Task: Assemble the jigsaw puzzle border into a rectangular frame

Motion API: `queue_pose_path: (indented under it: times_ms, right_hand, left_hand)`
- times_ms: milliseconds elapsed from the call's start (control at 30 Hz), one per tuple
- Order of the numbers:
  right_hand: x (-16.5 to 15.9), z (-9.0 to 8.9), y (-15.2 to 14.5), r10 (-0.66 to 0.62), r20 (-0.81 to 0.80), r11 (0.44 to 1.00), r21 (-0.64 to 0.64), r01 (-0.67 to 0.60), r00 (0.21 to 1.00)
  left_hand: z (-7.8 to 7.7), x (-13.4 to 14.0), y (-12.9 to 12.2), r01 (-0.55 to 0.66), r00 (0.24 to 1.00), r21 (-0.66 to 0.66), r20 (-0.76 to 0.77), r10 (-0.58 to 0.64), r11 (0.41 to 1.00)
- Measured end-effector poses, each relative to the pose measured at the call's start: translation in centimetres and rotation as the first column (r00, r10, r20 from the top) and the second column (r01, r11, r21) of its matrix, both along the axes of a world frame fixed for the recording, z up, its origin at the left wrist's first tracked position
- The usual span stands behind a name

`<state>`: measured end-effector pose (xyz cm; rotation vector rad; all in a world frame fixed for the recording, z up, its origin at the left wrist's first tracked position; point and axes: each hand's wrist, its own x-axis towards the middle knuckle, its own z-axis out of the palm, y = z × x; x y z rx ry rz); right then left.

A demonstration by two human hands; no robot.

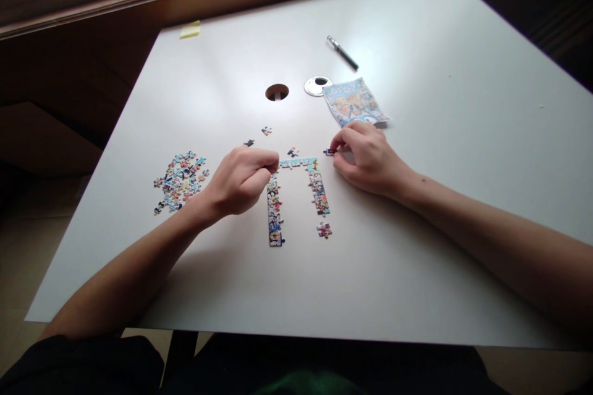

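Observation:
My left hand [243, 180] is closed, its curled fingers over the upper left corner of a partly joined jigsaw border [275, 213]. Whatever lies inside those fingers is hidden. The border has a left side, a top and a shorter right side. On the right, my right hand [368, 157] pinches a dark puzzle piece [329, 152] at the table surface. A loose reddish piece [325, 230] lies below the border's right side, apart from it. Above the top row is another loose piece [293, 152]. Two more, a dark piece [249, 143] and a pale one [266, 131], sit farther back.
A heap of loose puzzle pieces [180, 182] lies left of my left forearm. Behind my right hand is a picture sheet [354, 102], overlapping a round cover [315, 87]. A round hole [277, 92], a pen [343, 53] and a yellow sticky note [189, 29] are farther back on the white table [393, 284].

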<state>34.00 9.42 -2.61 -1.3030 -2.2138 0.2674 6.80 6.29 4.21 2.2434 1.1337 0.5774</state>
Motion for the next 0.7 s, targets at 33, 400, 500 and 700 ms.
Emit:
queue_pose_path:
  times_ms: [33, 400, 500, 700]
  right_hand:
    - [-0.01, 0.01, -0.01, 0.000, 0.001, 1.000, 0.001, 0.000, 1.000]
    - [-0.03, -0.01, -0.04, -0.002, 0.007, 1.000, 0.011, 0.002, 1.000]
    - [-0.04, -0.01, -0.06, -0.003, 0.005, 1.000, 0.012, 0.003, 1.000]
    - [-0.09, 0.04, -0.07, -0.001, 0.004, 1.000, 0.011, 0.001, 1.000]
  left_hand:
    - [0.00, 0.00, -0.01, -0.006, 1.000, 0.000, -0.003, 0.006, 1.000]
    - [0.16, -0.06, 0.00, -0.028, 0.999, 0.004, -0.016, 0.028, 1.000]
    - [0.20, -0.02, -0.02, -0.033, 0.999, 0.004, -0.009, 0.033, 0.999]
    - [0.19, -0.03, -0.07, -0.048, 0.999, -0.003, -0.001, 0.048, 0.999]
